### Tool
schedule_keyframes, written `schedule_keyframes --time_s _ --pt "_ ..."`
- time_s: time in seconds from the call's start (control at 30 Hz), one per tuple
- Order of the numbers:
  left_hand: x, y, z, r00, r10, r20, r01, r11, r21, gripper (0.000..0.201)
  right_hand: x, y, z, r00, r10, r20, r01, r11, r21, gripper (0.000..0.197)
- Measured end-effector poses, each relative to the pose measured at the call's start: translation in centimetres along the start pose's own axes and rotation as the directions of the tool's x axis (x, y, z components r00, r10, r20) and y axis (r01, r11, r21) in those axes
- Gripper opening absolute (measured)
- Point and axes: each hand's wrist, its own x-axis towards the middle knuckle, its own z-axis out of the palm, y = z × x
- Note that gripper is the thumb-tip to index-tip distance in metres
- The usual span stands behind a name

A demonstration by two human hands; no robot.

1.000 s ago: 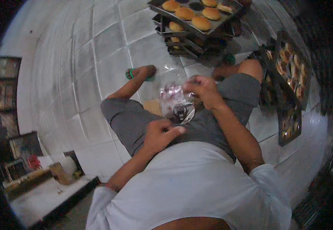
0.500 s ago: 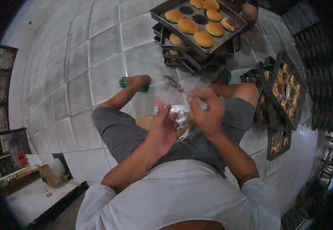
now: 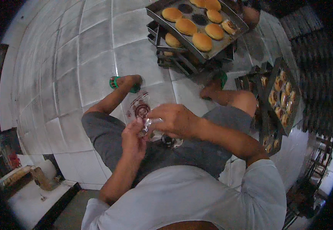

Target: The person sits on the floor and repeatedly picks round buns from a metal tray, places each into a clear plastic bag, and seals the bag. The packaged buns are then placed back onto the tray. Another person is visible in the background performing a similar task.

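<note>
A clear plastic bag [image 3: 139, 106] with dark red printing is held up over my lap, its printed end pointing away from me. The fingers of my left hand [image 3: 133, 140] are closed on its near end. My right hand [image 3: 178, 119], back upward, reaches across from the right and pinches the clear plastic beside the left fingertips. Whether a bun is inside the bag cannot be made out. More clear plastic bags [image 3: 171, 141] with dark print lie on my lap, partly covered by my right hand.
Ahead, a dark metal tray [image 3: 200, 19] of round golden buns [image 3: 202, 41] tops a stack; one wrapped bun [image 3: 229, 27] lies at its right. Part of another person [image 3: 250, 15] shows behind. More stacked trays [image 3: 270, 82] with wrapped buns stand right. A white platform [image 3: 40, 199] is lower left.
Both hands have moved left, and my right hand has crossed toward the left one. The printed bag is now spread out beyond the fingers. My view has shifted slightly.
</note>
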Motion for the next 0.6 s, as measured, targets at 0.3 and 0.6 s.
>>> schedule_keyframes --time_s 0.3,0.6 --pt "3.1 4.2 -5.2 1.0 0.012 -0.005 -0.013 0.963 -0.269 0.039 -5.4 33.3 -11.2 0.654 0.738 -0.165 -0.747 0.598 -0.29 0.045" --pt "2.5 4.8 -7.9 0.956 0.239 -0.173 -0.227 0.97 0.082 0.025 -3.0 32.5 -12.8 0.272 0.903 0.334 -0.828 0.396 -0.397 0.069"
